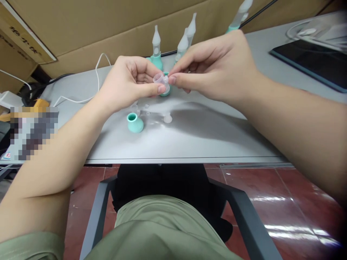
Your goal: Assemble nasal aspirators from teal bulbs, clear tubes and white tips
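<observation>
My left hand (127, 81) is closed, thumb and fingers pinching a clear plastic tube (158, 77) with its round opening facing up. From the other side, my right hand (217, 68) pinches a small clear plastic piece (166, 79) against the tube's side. Partly hidden behind the hands stands a teal rubber bulb (165, 94). Nearer me, another teal bulb (135, 125) lies tilted, its open neck showing. Beside it are a clear plastic part (135, 108), tiny clear rings (148, 113) and a round translucent disc (167, 118).
Nasal aspirators with teal bulbs and whitish tips (156, 39) stand along the cardboard wall (108, 32), several in all. A dark tablet-like device (311, 63) lies at the right. White cable (78, 100) and a power plug (11, 100) are at the left. The grey table (195, 144) ends before my lap.
</observation>
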Motion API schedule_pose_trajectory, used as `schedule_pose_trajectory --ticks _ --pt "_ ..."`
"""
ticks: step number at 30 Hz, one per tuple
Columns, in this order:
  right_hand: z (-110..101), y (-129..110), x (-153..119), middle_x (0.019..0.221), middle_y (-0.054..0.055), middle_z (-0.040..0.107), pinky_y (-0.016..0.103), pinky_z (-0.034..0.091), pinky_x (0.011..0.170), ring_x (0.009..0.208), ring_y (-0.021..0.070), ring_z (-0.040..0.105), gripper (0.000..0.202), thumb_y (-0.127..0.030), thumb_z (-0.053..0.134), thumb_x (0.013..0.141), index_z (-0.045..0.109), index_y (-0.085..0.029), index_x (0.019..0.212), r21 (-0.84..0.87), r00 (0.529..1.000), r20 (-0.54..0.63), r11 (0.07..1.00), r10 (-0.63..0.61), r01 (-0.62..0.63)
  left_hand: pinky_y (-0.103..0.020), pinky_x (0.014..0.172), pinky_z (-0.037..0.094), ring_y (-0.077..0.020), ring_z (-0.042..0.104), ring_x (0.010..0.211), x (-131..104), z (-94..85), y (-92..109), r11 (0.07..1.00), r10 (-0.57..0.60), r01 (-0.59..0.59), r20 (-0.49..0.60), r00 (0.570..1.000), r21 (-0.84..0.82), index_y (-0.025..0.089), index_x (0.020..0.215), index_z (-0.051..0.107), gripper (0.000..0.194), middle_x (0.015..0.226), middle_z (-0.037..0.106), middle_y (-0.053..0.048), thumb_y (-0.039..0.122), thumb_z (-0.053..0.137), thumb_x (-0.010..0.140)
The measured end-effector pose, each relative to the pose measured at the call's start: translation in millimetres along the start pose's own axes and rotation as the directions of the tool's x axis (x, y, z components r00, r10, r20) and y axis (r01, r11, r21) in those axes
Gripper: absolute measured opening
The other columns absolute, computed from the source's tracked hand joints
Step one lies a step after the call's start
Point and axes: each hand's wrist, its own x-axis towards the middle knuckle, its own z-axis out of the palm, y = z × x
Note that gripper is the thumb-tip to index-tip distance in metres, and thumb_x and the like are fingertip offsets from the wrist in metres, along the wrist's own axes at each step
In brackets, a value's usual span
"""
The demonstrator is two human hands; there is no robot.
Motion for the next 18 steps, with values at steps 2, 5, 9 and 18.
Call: schedule_pose_trajectory --ticks 2,5,9,18 --pt "1.8 1.6 -0.7 0.092 0.006 0.085 0.041 0.074 0.092 0.094 0.026 0.081 0.035 -0.059 0.112 0.108 0.095 -0.032 0.092 -0.043 1.0 -0.009 0.999 0.002 -0.003 -0.065 0.107 0.076 -0.0369 0.088 0.11 -0.1 0.8 0.0 0.999 -0.004 0.004 -0.006 1.0 -0.032 0.033 0.097 0.089 0.052 0.107 0.096 -0.005 0.064 0.127 0.078" --pt "3.4 5.3 -3.1 0.105 0.007 0.091 0.041 0.077 0.095 0.106 0.0289 0.086 0.031 -0.052 0.11 0.111 0.093 -0.033 0.093 -0.123 1.0 -0.023 0.992 -0.006 0.003 -0.058 0.101 0.077 -0.032 0.088 0.101 -2.2 1.0 1.3 0.999 -0.008 0.007 -0.023 1.0 -0.039 0.031 0.097 0.09 0.054 0.105 0.095 -0.004 0.063 0.128 0.077" --pt "8.2 18.5 -4.2 0.104 0.005 0.089 0.038 0.074 0.091 0.1 0.026 0.083 0.033 -0.056 0.105 0.115 0.092 -0.031 0.097 -0.177 0.987 -0.074 0.976 -0.142 0.127 -0.055 0.098 0.081 -0.0315 0.091 0.097 -6.3 1.9 5.2 0.998 -0.028 0.025 -0.061 0.998 -0.056 0.026 0.096 0.09 0.052 0.101 0.095 -0.005 0.059 0.128 0.082" --pt "19.0 34.9 1.7 0.083 -0.005 0.053 0.028 0.044 0.073 0.074 0.0114 0.044 0.025 -0.02 0.088 0.122 0.074 -0.024 0.103 0.063 0.988 0.062 0.989 -0.14 0.137 -0.055 0.105 0.082 -0.0309 0.092 0.099 -5.8 0.7 5.7 0.989 -0.086 0.081 -0.034 0.996 -0.126 0.022 0.098 0.092 0.045 0.097 0.094 -0.007 0.044 0.128 0.083"
